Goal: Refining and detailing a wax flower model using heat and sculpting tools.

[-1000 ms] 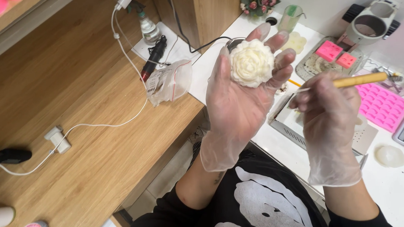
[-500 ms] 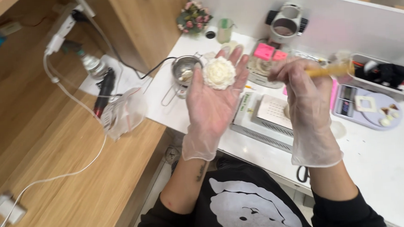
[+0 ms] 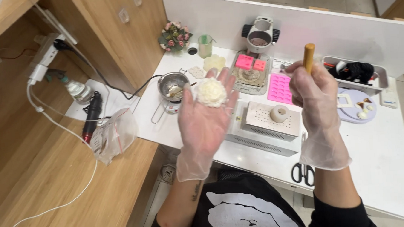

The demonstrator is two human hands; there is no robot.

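Observation:
A cream-white flower-shaped wax piece [image 3: 211, 92] lies on the flat palm of my left hand [image 3: 205, 122], fingers spread, over the near edge of the white table [image 3: 389, 163]. My right hand [image 3: 316, 107], also in a clear glove, is closed around a wooden-handled tool [image 3: 308, 56] held upright, above a white perforated box [image 3: 270, 121] that carries a small round white piece [image 3: 280, 113].
On the table: a small metal pot [image 3: 173, 86], pink silicone moulds [image 3: 279, 88], a tray with pink blocks [image 3: 250, 65], a white machine [image 3: 259, 36], a grey bin [image 3: 354, 71], a lilac plate [image 3: 357, 106], scissors [image 3: 303, 172]. Left wooden counter holds cables, a plastic bag [image 3: 115, 136], a power strip [image 3: 49, 54].
The view has swung right and back, so more of the white table shows. My left hand keeps the flower on its palm; my right hand has turned the wooden tool from sideways to upright.

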